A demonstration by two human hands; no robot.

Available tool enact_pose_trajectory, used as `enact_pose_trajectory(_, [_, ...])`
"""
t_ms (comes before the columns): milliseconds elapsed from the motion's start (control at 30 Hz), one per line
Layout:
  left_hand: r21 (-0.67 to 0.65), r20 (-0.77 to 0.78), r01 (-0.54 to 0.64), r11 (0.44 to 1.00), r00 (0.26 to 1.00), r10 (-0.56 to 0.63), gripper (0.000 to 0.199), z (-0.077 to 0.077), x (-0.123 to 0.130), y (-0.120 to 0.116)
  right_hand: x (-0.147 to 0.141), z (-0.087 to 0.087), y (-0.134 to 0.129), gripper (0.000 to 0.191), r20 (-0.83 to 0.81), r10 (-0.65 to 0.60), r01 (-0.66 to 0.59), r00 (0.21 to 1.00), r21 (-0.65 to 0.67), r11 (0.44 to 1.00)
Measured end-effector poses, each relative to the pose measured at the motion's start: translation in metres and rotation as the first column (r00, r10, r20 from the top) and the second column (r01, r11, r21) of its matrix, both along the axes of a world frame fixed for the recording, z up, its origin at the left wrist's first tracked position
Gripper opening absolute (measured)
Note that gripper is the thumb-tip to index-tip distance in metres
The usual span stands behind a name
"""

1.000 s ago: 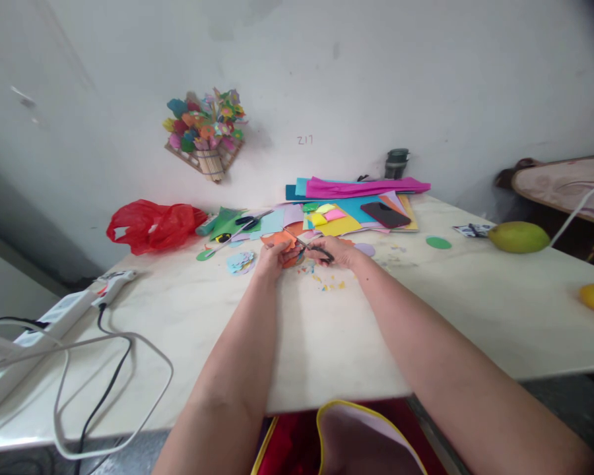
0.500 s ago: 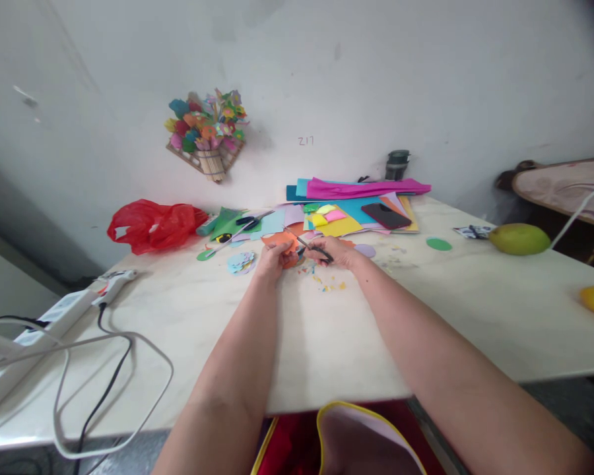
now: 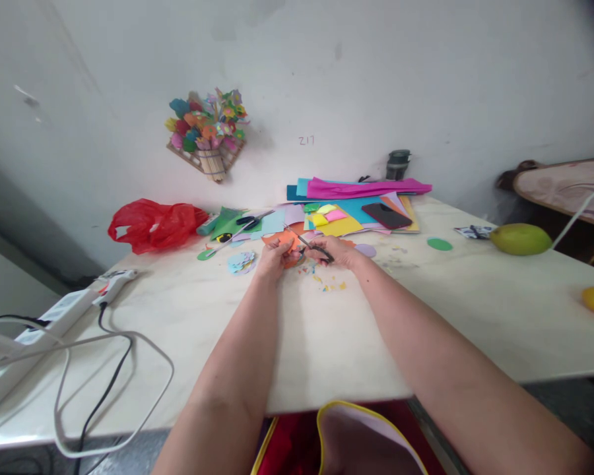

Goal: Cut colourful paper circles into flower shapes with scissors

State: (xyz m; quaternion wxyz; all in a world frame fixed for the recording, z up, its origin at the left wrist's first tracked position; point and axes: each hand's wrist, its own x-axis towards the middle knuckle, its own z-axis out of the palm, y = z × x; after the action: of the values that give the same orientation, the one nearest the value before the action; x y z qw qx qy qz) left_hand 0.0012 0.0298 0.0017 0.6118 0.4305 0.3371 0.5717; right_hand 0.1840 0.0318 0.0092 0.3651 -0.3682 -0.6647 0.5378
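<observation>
On the marble-patterned tabletop (image 3: 327, 343), shows paper scraps (image 3: 342, 285). Just beyond, grips orange paper (image 3: 280, 237) in the left hand (image 3: 272, 258) and black-handled scissors (image 3: 323, 251) in the right hand (image 3: 340, 251), with blades (image 3: 301, 238) at the paper. Behind, shows 1 smartphone (image 3: 386, 215) on coloured sheets (image 3: 345, 227).

1. Beyond the fingers (image 3: 283, 250) rises a plain, pale grey-white painted wall (image 3: 376, 79), with faint smudges and small handwritten red digits (image 3: 306, 140).
2. Up and to the left of the fingers, a lattice-backed wall ornament of multicoloured flowers (image 3: 205, 126) hangs.
3. Under and around the fingers spreads a broad, off-white, marble-patterned tabletop (image 3: 336, 349), faintly veined in grey.
4. Far to the right of the fingers is a cream-pink patterned, dark-edged piece of furniture (image 3: 569, 186).
5. Nearer the wearer than the fingers, below the table edge, lies a dark grey floor (image 3: 569, 409).
6. Soft, diffuse light falls everywhere.
</observation>
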Motion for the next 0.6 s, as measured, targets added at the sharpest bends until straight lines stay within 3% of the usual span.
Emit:
enact_pose_trajectory(233, [0.022, 0.005, -0.031, 0.999, 1.000, 0.031, 0.038, 0.001, 0.001, 0.000, 0.006, -0.002, -0.002, 0.035, 0.080, 0.006, -0.010, 0.997, 0.047, 0.999])
enact_pose_trajectory(600, [0.071, -0.007, -0.047, 0.996, 0.999, 0.048, 0.041, -0.006, 0.000, 0.006, 0.007, 0.004, -0.011, 0.036, 0.018, 0.025, -0.027, 1.000, 0.064, 0.998])
